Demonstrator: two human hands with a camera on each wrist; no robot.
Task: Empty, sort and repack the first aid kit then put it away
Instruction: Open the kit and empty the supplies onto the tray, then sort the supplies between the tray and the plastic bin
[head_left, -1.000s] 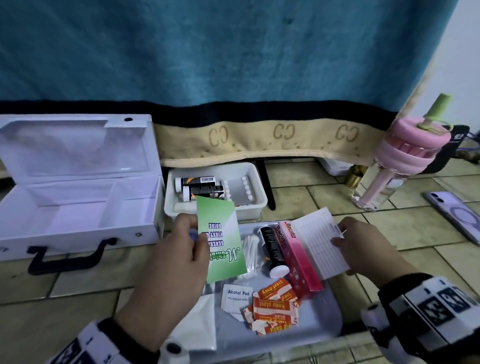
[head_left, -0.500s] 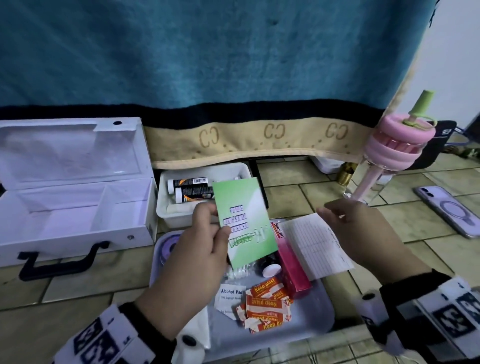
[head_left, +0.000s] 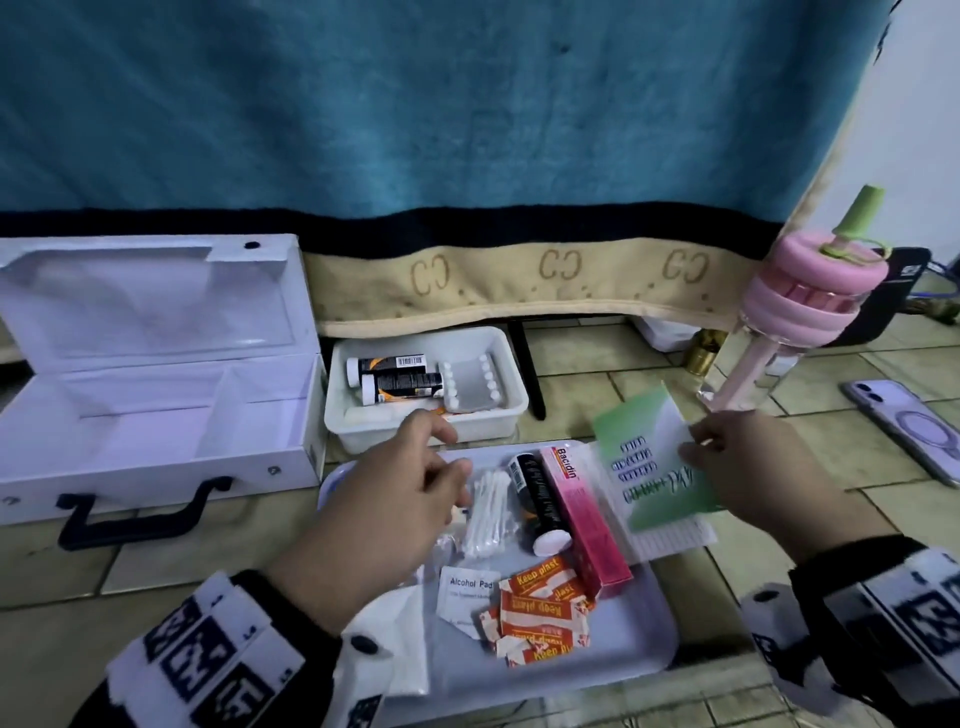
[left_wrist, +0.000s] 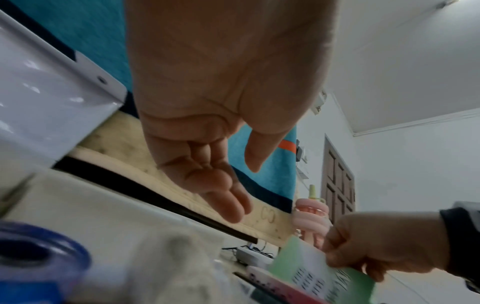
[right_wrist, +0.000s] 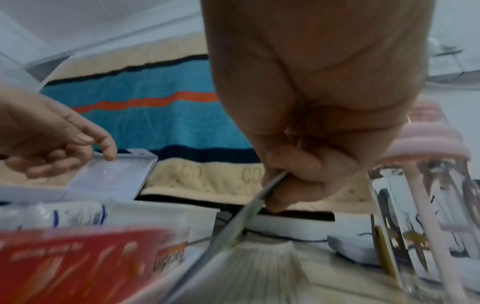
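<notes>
The white first aid box (head_left: 156, 395) stands open and empty at the left. My right hand (head_left: 698, 452) pinches the green guide card (head_left: 647, 462) by its right edge, just above a white lined sheet (head_left: 675, 538); the right wrist view shows the card (right_wrist: 249, 209) edge-on between thumb and fingers. My left hand (head_left: 441, 462) hovers with loose fingers and holds nothing over the grey tray (head_left: 644, 639). On the tray lie cotton swabs (head_left: 488, 512), a black tube (head_left: 535, 499), a pink Bacidin box (head_left: 582, 514), plasters (head_left: 545, 608) and an alcohol pad (head_left: 467, 592).
A small white bin (head_left: 488, 421) with two tubes and a pill strip sits behind the tray. A pink bottle (head_left: 800, 312) stands at the right, a phone (head_left: 914, 426) beside it. A teal blanket (head_left: 467, 104) hangs behind. A blue tape roll (left_wrist: 33, 257) lies near my left hand.
The green card has passed from my left hand to my right, which now holds it over the white sheet. My left hand has let go and dropped toward the tray.
</notes>
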